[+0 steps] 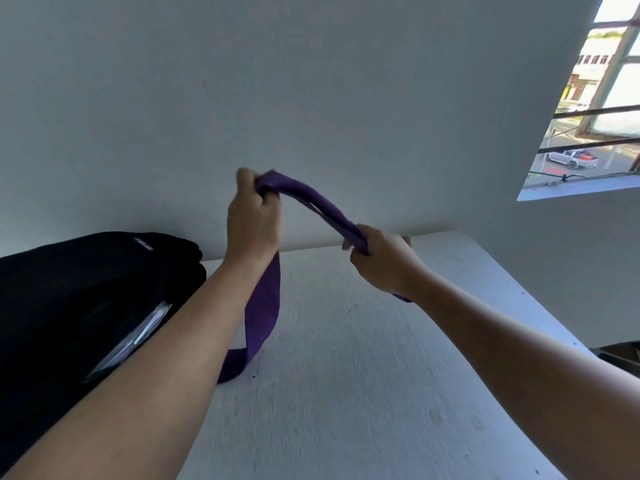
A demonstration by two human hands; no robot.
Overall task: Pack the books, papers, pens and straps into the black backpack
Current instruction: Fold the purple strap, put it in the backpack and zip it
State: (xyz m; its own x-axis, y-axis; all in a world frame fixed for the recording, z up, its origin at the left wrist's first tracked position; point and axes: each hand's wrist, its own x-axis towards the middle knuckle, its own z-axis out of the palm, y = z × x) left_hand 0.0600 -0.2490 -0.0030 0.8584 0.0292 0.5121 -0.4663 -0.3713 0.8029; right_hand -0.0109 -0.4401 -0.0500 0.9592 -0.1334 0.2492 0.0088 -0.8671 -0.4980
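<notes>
Backpack, black, lies on the bench at its left side, against the wall; a pale flat item shows on it, perhaps papers in an opening, but I cannot tell for sure. Right of the backpack, the left hand is raised and its fingers are curled around one end of a purple strap. A long tail of the strap hangs from this hand down to the bench. Further right from the backpack, the right hand grips the strap lower, fingers closed on it.

I judge the step is gathering or folding the strap before packing. The next move needs carrying it left to the backpack opening. Bench surface between has free room; its right edge and a window are far from the backpack.
</notes>
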